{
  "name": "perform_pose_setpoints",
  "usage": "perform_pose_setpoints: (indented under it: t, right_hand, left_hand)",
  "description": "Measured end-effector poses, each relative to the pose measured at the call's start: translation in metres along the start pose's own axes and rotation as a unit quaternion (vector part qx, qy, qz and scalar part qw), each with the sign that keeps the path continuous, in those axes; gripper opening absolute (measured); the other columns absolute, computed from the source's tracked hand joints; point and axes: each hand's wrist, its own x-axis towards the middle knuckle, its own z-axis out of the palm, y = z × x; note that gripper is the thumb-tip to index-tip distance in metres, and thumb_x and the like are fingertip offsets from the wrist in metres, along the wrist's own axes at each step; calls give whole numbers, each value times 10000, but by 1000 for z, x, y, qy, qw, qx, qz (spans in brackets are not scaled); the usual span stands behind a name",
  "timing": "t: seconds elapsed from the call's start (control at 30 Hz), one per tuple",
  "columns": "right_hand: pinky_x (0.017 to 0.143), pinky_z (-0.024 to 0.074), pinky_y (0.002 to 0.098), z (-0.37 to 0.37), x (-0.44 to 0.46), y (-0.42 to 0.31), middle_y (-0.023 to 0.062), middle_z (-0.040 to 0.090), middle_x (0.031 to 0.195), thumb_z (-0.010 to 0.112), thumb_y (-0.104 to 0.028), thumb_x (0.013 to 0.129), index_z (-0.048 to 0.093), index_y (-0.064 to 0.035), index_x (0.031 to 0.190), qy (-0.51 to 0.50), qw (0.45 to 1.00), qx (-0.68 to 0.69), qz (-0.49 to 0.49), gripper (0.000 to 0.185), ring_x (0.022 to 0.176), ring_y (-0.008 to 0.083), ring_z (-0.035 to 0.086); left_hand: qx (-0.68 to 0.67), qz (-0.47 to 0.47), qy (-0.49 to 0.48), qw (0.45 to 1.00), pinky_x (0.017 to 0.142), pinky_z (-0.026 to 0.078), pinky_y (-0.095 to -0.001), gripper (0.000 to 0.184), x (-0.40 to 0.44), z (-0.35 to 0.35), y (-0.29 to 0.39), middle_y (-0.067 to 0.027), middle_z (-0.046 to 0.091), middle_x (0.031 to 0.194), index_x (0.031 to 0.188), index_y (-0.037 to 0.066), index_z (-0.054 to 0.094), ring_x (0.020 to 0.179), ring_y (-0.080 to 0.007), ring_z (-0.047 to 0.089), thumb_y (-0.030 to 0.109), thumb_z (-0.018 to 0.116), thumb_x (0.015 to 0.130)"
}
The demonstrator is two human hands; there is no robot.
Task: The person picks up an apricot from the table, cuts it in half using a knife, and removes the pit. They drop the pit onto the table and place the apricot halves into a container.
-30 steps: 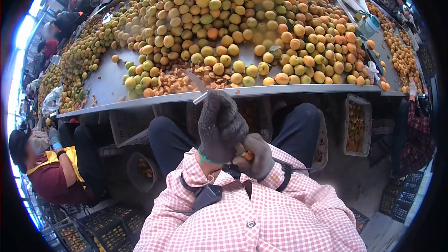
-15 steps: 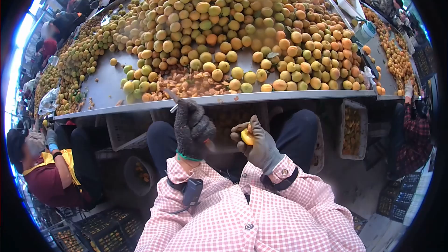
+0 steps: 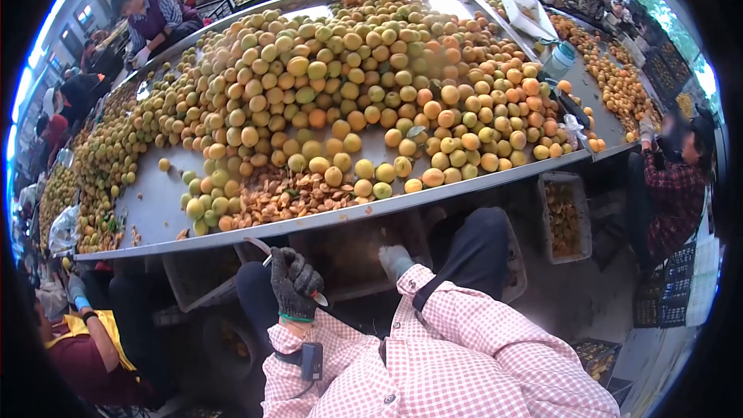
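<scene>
My left hand (image 3: 296,282), in a dark grey knitted glove with a green cuff, is closed around a small curved knife (image 3: 260,246). Its pale curved end rises past the glove, and a reddish tip shows below the fingers. My right hand (image 3: 396,262), in a lighter grey glove, reaches down over a crate (image 3: 364,288) under the table edge. Its fingers are blurred, and whether they hold anything cannot be made out. In front of both hands, apricots (image 3: 309,85) lie heaped on the metal table (image 3: 159,195), with a pile of brown apricot stones (image 3: 290,195) near the edge.
A crate (image 3: 566,220) with fruit pieces stands under the table to the right. On the tabletop are a turquoise-lidded jar (image 3: 559,60) and a white tray (image 3: 526,11). A person in yellow and maroon (image 3: 97,344) sits at left, another in checked red (image 3: 672,186) at right.
My right hand has moved forward and down from my lap to the crate; the apricot piece seen in it no longer shows. My left hand has lowered with the knife. The view has tilted.
</scene>
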Motion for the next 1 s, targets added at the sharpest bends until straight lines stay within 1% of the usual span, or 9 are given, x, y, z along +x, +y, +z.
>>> perform_pose_setpoints:
  t: [0.17, 0.2, 0.23, 0.3, 0.53, 0.73, 0.77, 0.87, 1.0]
  right_hand:
    - [727, 534, 399, -121, -47, -42, 141, 689, 934, 525, -143, 872, 684, -79, 995, -225, 951, -196, -74, 210, 902, 295, 666]
    - [648, 508, 353, -125, -52, -52, 108, 674, 867, 505, -232, 918, 650, -83, 1014, -223, 939, 245, 95, 228, 784, 236, 639]
    - [570, 481, 307, -129, -57, -67, 75, 659, 799, 485, -321, 964, 615, -87, 1033, -169, 716, 634, 238, 276, 666, 176, 611]
    - [507, 398, 249, -176, -66, -102, 13, 542, 629, 468, -327, 977, 586, -89, 956, -169, 719, 670, 74, 266, 542, 110, 484]
    - [928, 441, 365, -234, -13, -160, 264, 495, 1282, 558, -265, 902, 324, -22, 1380, 105, 939, 291, -149, 585, 1116, 343, 550]
    - [854, 488, 368, -273, 0, -46, 136, 587, 1135, 628, -131, 814, 598, -67, 1135, 163, 952, 214, -149, 329, 1010, 305, 592]
    - [810, 497, 386, -265, 14, 1, 130, 593, 1101, 664, -161, 754, 593, -89, 1145, 371, 899, 93, -213, 403, 997, 320, 594]
    - [858, 485, 418, -349, -20, 37, 179, 527, 1221, 754, -336, 706, 363, -120, 1366, 199, 968, -13, 152, 797, 1022, 358, 590]
    - [885, 475, 419, -335, 0, 75, 236, 391, 1347, 764, -385, 695, 132, -75, 1467, 96, 978, -69, 173, 1044, 1017, 370, 587]
  left_hand:
    - [32, 2, 33, 999, 345, 254, -238, 318, 0, -6, 0, 49, 315, 553, 865, 159, 585, 371, -80, 280, 423, 443, 973]
    - [33, -2, 26, 999, 345, 254, -238, 318, 2, -7, 0, 49, 315, 553, 865, 159, 585, 371, -80, 280, 423, 443, 973]
    - [38, -4, 30, 999, 345, 253, -238, 318, 3, -8, 0, 49, 316, 552, 861, 159, 583, 371, -81, 280, 420, 442, 974]
    - [45, -8, 31, 998, 345, 252, -239, 317, 6, -9, -1, 50, 316, 552, 857, 158, 582, 371, -82, 280, 418, 442, 975]
    - [142, 15, 48, 989, 363, 240, -230, 273, 8, -4, -11, 57, 331, 556, 885, 154, 572, 369, -72, 279, 386, 459, 973]
    - [177, 2, 81, 981, 369, 243, -247, 232, 8, -14, -12, 54, 358, 556, 888, 154, 577, 371, -77, 289, 363, 501, 953]
    - [176, 1, 81, 981, 369, 243, -247, 232, 9, -12, -13, 54, 358, 556, 888, 154, 577, 371, -77, 289, 363, 501, 953]
    - [176, -17, 117, 977, 375, 244, -251, 217, 12, -6, -20, 48, 357, 552, 886, 146, 577, 374, -82, 283, 347, 520, 946]
    - [164, -51, 99, 980, 374, 245, -250, 191, 18, -2, -34, 34, 351, 543, 874, 123, 571, 383, -90, 290, 304, 551, 929]
